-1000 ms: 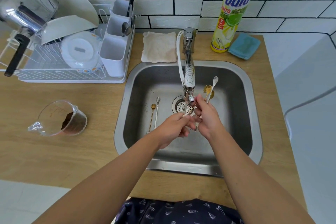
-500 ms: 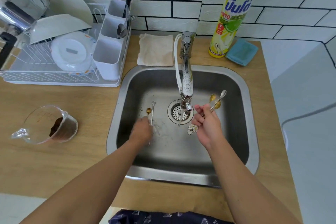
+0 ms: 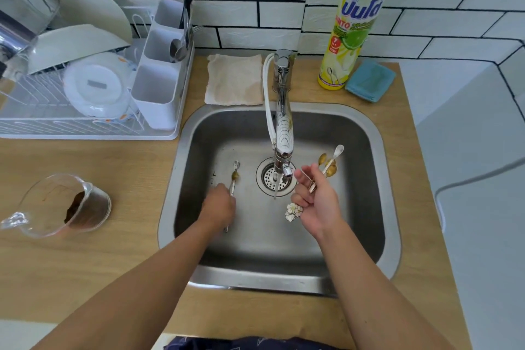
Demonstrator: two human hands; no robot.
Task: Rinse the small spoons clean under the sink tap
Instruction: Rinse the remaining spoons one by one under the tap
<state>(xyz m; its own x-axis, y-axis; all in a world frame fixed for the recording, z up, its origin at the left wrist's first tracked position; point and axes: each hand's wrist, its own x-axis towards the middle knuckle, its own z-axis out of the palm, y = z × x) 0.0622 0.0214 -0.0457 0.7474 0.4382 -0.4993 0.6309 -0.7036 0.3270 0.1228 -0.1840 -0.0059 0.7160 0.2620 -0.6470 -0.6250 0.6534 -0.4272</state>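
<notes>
Two small spoons (image 3: 235, 175), one silver and one gold-bowled, lie on the floor of the steel sink (image 3: 389, 185), left of the drain (image 3: 270, 177). My left hand (image 3: 218, 207) is down on their handles, fingers curled round them. My right hand (image 3: 315, 202) grips a bunch of small spoons (image 3: 331, 160), bowls pointing up and right, a white flower-shaped handle end (image 3: 293, 212) showing below the fist. The hand is just right of the tap (image 3: 282, 133), from which a thin stream of water runs into the drain.
A dish rack (image 3: 85, 111) with bowls and a white cutlery holder stands at the left. A glass jug (image 3: 61, 206) with brown residue lies on the wooden counter. Behind the sink are a beige cloth (image 3: 234, 79), a dish-soap bottle (image 3: 352, 25) and a blue sponge (image 3: 370, 81).
My left hand left the right hand under the tap and went down left to the two spoons on the sink floor. My right hand drew slightly right with its spoons.
</notes>
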